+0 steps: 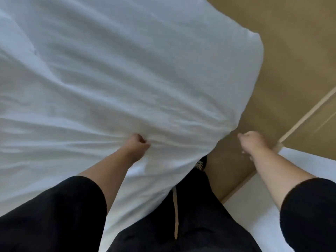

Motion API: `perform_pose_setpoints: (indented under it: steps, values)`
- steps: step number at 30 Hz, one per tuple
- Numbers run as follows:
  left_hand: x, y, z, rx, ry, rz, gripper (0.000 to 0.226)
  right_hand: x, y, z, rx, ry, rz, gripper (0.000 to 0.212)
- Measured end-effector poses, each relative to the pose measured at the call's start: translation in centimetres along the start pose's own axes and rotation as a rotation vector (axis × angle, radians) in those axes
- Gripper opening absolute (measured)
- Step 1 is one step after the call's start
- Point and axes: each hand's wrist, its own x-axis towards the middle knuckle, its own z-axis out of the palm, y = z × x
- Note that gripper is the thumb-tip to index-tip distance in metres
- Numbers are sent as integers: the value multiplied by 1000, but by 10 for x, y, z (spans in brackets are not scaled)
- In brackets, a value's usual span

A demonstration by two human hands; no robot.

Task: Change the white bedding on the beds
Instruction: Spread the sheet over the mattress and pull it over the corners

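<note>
Bunching the soft, light white sheet [127,79] in a clenched left hand [137,145], the person is leaving the right hand [251,140] fisted on nothing; its edge seems the best hold.

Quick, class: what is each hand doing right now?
Left hand: grips the white sheet.
Right hand: curled in a fist, holding nothing visible.
</note>
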Motion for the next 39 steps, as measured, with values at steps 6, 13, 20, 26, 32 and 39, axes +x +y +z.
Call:
perform_pose_setpoints:
  steps: [6, 13, 20, 26, 32, 39]
  values:
    - [-6, 22, -6, 387, -157, 151, 17, -33, -37, -17, -92, 41, -152, 32]
    - [-47, 73, -67, 464, -235, 386, 27, -121, -100, -53, -65, -26, -287, 25]
    - [-84, 183, -104, 594, -174, 560, 26, -155, -145, -140, -110, -16, -383, 22]
    - [-102, 326, -66, 744, -179, 608, 20, -111, -141, -250, -205, -7, -403, 19]
    - [-132, 490, -6, 678, -186, 589, 33, -39, -144, -404, -415, -18, -411, 35]
    - [-153, 643, 21, 687, -137, 613, 33, 14, -187, -570, -468, 126, -458, 35]
